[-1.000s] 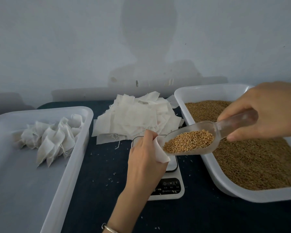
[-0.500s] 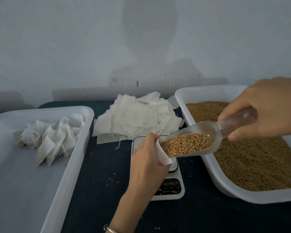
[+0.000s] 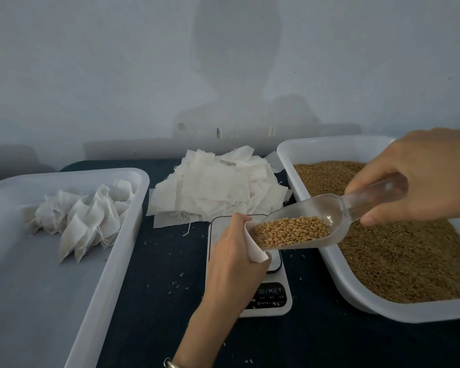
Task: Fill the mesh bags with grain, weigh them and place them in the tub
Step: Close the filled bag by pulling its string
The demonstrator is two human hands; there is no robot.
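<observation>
**Scoop of grain at the mouth of a mesh bag, above the scale**

We see the left hand [image 3: 234, 264] curled round a small white mesh bag [image 3: 254, 248], fingers and thumb gripping it so that its mouth faces right. The right hand [image 3: 420, 176] pinches the handle of a clear plastic scoop [image 3: 329, 221] between thumb and fingers. The scoop is tilted down to the left, its lip touching or just inside the mouth of the bag; we cannot tell which. A heap of golden grain [image 3: 292, 231] lies in the lower end of the scoop.

Directly under the bag and the left hand sits a white digital scale [image 3: 271, 296], its dark button panel on the near side. We cannot read the display.

To the right stands a white tub [image 3: 356, 296] holding a deep bed of loose grain [image 3: 398, 256]; the right hand hovers over its far half. Beyond the scale, a pile of flat empty mesh bags [image 3: 215, 189] lies against the tub's left wall.

On the left stands a second white tub [image 3: 96, 288], with a cluster of filled bags [image 3: 83, 216] in its far end, drawstrings trailing. Everything rests on a dark cloth surface [image 3: 154, 288] speckled with stray grains. A bangle [image 3: 170, 363] circles the left wrist at the near edge.
</observation>
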